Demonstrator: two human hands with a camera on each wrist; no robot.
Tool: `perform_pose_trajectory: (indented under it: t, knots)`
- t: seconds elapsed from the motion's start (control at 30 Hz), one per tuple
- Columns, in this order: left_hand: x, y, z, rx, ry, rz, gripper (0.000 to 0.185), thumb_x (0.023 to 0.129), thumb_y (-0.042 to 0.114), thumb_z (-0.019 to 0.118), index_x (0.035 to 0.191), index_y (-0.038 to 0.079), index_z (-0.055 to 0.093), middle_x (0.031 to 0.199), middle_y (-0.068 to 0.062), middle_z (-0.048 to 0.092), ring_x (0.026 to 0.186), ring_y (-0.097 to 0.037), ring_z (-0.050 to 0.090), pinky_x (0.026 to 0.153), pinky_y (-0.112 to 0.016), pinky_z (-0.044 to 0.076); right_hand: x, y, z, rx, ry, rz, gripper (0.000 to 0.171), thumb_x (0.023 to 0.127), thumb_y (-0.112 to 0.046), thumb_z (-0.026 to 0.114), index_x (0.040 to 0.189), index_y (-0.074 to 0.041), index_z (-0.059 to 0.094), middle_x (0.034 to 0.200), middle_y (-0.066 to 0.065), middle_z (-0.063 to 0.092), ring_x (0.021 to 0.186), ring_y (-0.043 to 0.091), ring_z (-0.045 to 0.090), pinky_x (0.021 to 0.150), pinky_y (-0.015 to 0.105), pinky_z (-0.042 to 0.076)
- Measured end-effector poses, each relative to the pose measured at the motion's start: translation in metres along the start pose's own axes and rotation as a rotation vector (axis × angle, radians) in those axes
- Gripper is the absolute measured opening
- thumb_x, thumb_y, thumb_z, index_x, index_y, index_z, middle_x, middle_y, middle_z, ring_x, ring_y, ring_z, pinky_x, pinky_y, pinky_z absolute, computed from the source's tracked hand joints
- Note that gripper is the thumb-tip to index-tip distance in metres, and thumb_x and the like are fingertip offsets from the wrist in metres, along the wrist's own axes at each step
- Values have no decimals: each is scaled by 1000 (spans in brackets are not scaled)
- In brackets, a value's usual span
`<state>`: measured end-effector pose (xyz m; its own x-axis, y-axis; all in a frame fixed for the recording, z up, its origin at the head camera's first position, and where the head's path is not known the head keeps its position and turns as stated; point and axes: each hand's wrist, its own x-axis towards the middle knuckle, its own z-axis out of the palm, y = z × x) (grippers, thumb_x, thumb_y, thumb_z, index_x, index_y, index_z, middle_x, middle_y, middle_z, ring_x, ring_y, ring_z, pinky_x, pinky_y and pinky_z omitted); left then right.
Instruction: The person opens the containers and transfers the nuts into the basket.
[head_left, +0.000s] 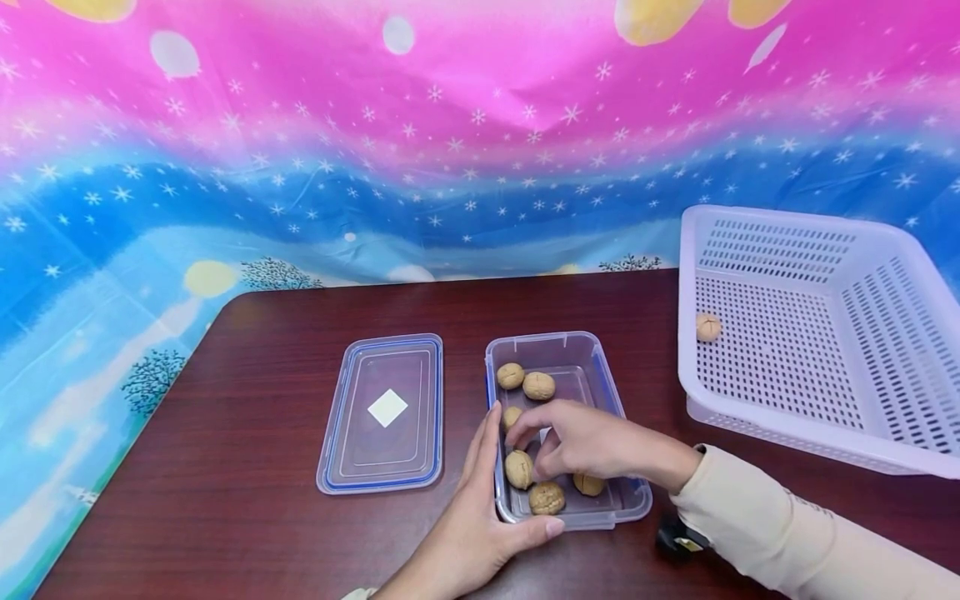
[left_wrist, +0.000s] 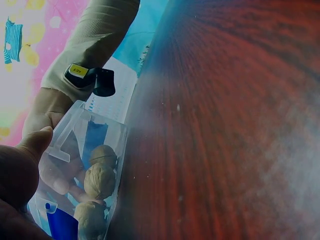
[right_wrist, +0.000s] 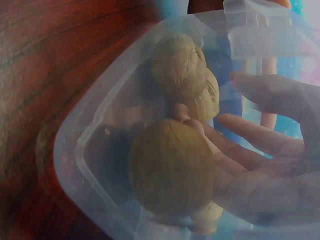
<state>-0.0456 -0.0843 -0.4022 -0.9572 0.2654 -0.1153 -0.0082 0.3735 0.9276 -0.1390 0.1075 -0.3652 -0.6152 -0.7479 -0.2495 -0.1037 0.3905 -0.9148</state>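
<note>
Behind everything hangs a bright pink-and-blue starry backdrop cloth (head_left: 465, 125), and in front of it sits a dark reddish wooden table (head_left: 247, 400). Centre of the table: a clear rectangular plastic container with a blue-trimmed rim (head_left: 558, 343), and walnuts lying loose inside it. Two pale brown walnuts sit side by side at the far end (head_left: 538, 386), more lie nearer the person.

Right hand (head_left: 592, 442) is down in the container, fingers curled in among the walnuts at the middle of the box. The head view has its fingertips right by a walnut (head_left: 518, 469) on the left side; whether they actually pinch one, I cannot tell. From the right wrist camera, the fingers (right_wrist: 260, 145) spread loosely behind a big round walnut (right_wrist: 170, 172) seen through the container wall (right_wrist: 95, 125). A cream knitted sleeve (head_left: 772, 525) covers that forearm.

Left hand (head_left: 472, 525) clasps the container's near left corner: fingers straight up along the left wall, thumb curved across the near rim. The left wrist view shows the thumb (left_wrist: 37, 142) on the clear edge.

Left of the container, lying flat and just apart from it, is its clear blue-rimmed lid with a white square label (head_left: 384, 410). Off to the right stands a white perforated plastic basket (head_left: 885, 250), tilted toward the camera, with a single walnut (head_left: 708, 327) inside near its left wall.
</note>
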Motion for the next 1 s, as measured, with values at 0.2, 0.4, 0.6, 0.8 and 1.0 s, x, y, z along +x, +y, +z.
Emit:
perform_pose_trajectory:
  t: [0.2, 0.4, 0.6, 0.8, 1.0]
  knots:
    - [0, -1, 0, -8, -1, 0, 127, 80, 48, 89, 170, 34, 1, 177, -4, 6, 161, -33, 15, 123, -65, 23, 1, 2, 3, 12, 7, -1, 36, 80, 6, 73, 116, 3, 70, 69, -6, 63, 65, 8, 57, 63, 20, 48]
    - [0, 0, 0, -10, -3, -3, 127, 80, 48, 89, 170, 34, 1, 177, -5, 5, 160, -34, 15, 122, -65, 23, 3, 7, 5, 46, 4, -9, 35, 79, 6, 73, 114, 5, 69, 68, -5, 63, 65, 8, 57, 60, 20, 46]
    - [0, 0, 0, -3, -4, -4, 127, 80, 49, 89, 170, 34, 1, 177, -5, 5, 160, -34, 16, 122, -65, 25, 4, 9, 6, 79, 27, -4, 34, 78, 4, 76, 112, 5, 70, 79, 0, 69, 70, 10, 60, 65, 21, 51]
    - [0, 0, 0, 1, 0, -5, 127, 79, 49, 89, 169, 35, 1, 177, -3, 6, 160, -33, 16, 122, -64, 25, 6, 9, 7, 136, 41, 10, 33, 80, 1, 77, 111, 6, 69, 82, 1, 71, 74, 10, 64, 70, 22, 54]
    - [0, 0, 0, 9, 2, -7, 127, 79, 50, 89, 169, 37, 1, 177, -4, 8, 160, -33, 18, 122, -65, 26, 6, 9, 8, 165, 39, 7, 33, 80, 1, 77, 111, 7, 68, 77, -2, 68, 72, 9, 62, 68, 21, 52]
